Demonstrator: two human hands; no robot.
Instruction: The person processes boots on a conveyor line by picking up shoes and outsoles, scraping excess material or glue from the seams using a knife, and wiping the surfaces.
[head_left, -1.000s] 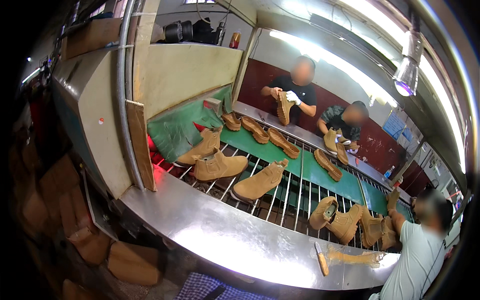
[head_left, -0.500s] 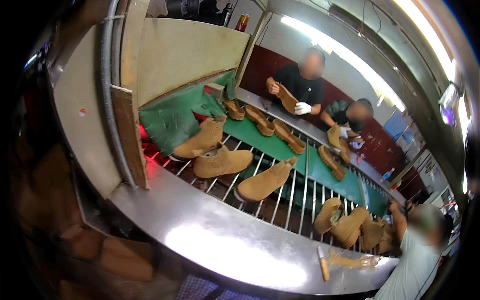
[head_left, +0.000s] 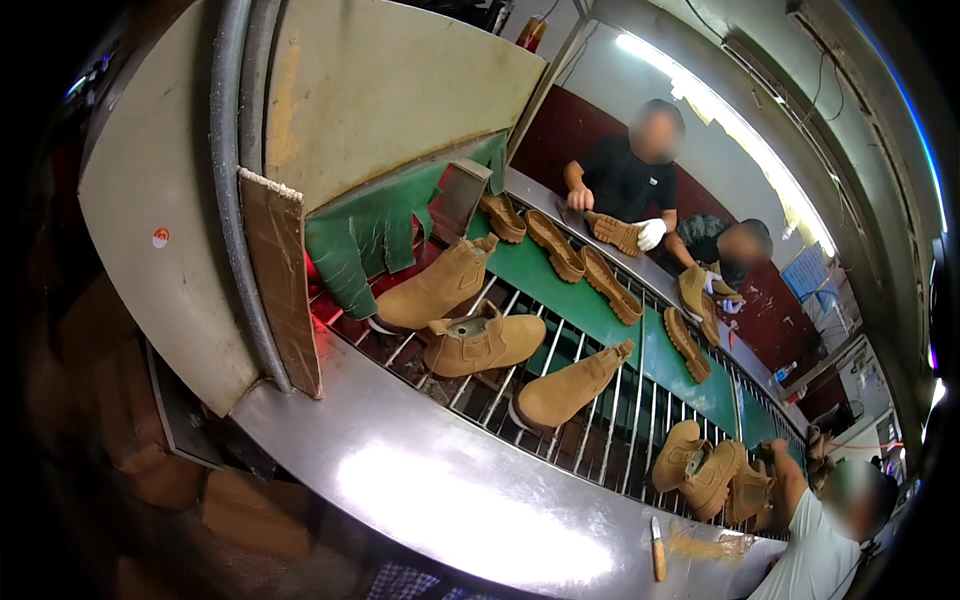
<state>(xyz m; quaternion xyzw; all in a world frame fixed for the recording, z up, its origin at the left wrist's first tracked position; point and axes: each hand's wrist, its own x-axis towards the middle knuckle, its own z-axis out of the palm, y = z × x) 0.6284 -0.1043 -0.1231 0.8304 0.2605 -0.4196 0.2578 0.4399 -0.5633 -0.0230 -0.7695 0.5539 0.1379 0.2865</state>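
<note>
Neither of my hands is in view. Before me, a tan boot (head_left: 435,288) leans by the green flap curtain (head_left: 352,250), its toe toward the opening. Beside it, a second tan boot (head_left: 487,342) and a third tan boot (head_left: 570,388) rest on a rack of metal bars (head_left: 603,440). Farther right, several tan boots (head_left: 712,480) stand bunched together near a co-worker in a light shirt. Brown soles (head_left: 610,285) lie in a row on the green belt (head_left: 655,352) behind the bars.
A knife with a wooden handle (head_left: 658,552) lies on the shiny metal counter (head_left: 400,500). A pale panel housing (head_left: 395,95) with a grey pipe (head_left: 235,200) rises at left. Across the belt, one person holds a brown sole (head_left: 612,233); another holds tan footwear (head_left: 692,288).
My view has shifted, so the bench sits lower and farther right in the picture. The far person in black has lowered the sole from upright to nearly flat.
</note>
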